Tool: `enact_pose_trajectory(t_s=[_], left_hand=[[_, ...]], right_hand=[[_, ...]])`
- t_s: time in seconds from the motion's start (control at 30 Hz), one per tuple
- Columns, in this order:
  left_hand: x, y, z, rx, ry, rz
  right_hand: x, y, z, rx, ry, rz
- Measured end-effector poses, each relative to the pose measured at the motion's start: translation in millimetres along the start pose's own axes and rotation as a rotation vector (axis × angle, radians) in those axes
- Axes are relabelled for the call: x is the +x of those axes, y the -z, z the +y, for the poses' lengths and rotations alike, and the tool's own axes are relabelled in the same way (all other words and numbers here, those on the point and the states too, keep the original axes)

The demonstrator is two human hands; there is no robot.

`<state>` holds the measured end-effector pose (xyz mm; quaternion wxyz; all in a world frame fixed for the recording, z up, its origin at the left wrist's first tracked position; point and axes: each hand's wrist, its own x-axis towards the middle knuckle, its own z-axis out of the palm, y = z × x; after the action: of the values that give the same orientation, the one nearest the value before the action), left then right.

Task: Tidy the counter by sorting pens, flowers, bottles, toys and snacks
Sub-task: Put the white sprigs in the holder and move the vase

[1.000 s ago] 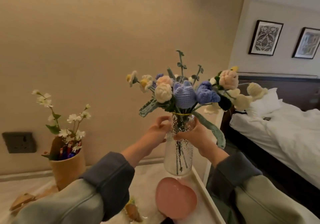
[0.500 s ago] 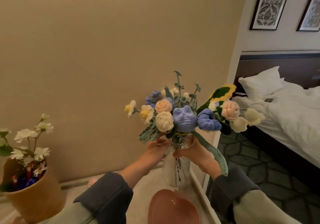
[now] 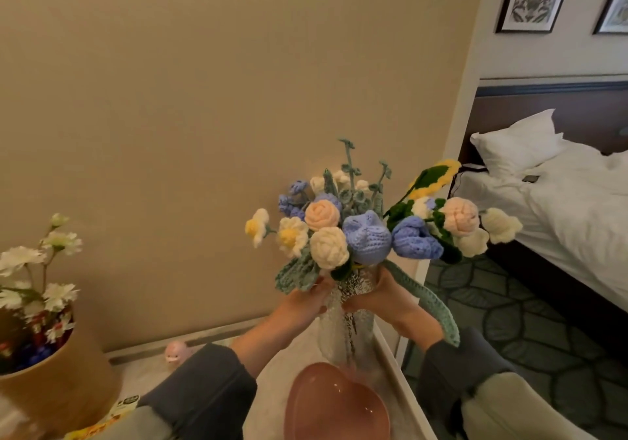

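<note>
A bouquet of crocheted flowers (image 3: pixel 367 235) in blue, cream and peach stands in a clear textured glass vase (image 3: pixel 343 334) at the counter's right end. My left hand (image 3: pixel 306 300) and my right hand (image 3: pixel 380 298) both hold the vase's neck, fingers curled round it from either side just under the blooms. A long green knitted leaf (image 3: pixel 428 300) hangs over my right wrist. The vase's lower part is blurred; I cannot tell whether its base touches the counter.
A pink heart-shaped dish (image 3: pixel 334 405) lies just in front of the vase. A tan pot (image 3: pixel 57 382) with white flowers and pens stands at the left. A small pink toy (image 3: pixel 176 353) sits by the wall. The counter's right edge (image 3: pixel 401 375) drops to patterned carpet; a bed lies beyond.
The view has tilted and shifted, so the vase and bouquet sit lower in frame. Both hands keep the same hold on the vase neck. The pink toy has come into view.
</note>
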<state>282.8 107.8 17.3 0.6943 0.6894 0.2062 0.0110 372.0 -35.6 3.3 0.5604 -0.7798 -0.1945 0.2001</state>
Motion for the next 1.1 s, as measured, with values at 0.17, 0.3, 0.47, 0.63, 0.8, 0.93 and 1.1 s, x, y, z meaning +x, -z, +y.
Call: enact_pose_trajectory(t_s=[0.17, 0.3, 0.47, 0.63, 0.8, 0.93, 1.1], left_hand=[[-4, 2, -7, 0.087, -0.088, 0.012], [-7, 3, -11, 0.076, -0.063, 0.028], [-14, 4, -16, 0.156, -0.022, 0.03], [-30, -3, -9, 0.152, -0.131, -0.032], [-36, -3, -5, 0.136, -0.277, -0.02], [-36, -2, -5, 0.134, -0.269, -0.017], [-35, -6, 0, 0.156, -0.228, -0.017]], right_hand=[[5, 6, 6, 0.017, 0.029, -0.056], [6, 8, 14, -0.021, 0.054, -0.034], [-2, -5, 29, -0.195, 0.169, 0.127], [-11, -13, 29, -0.271, 0.261, 0.137], [-14, -16, 23, -0.287, 0.24, 0.135], [-15, -18, 22, -0.26, 0.267, 0.174], [-14, -16, 20, -0.231, 0.274, 0.188]])
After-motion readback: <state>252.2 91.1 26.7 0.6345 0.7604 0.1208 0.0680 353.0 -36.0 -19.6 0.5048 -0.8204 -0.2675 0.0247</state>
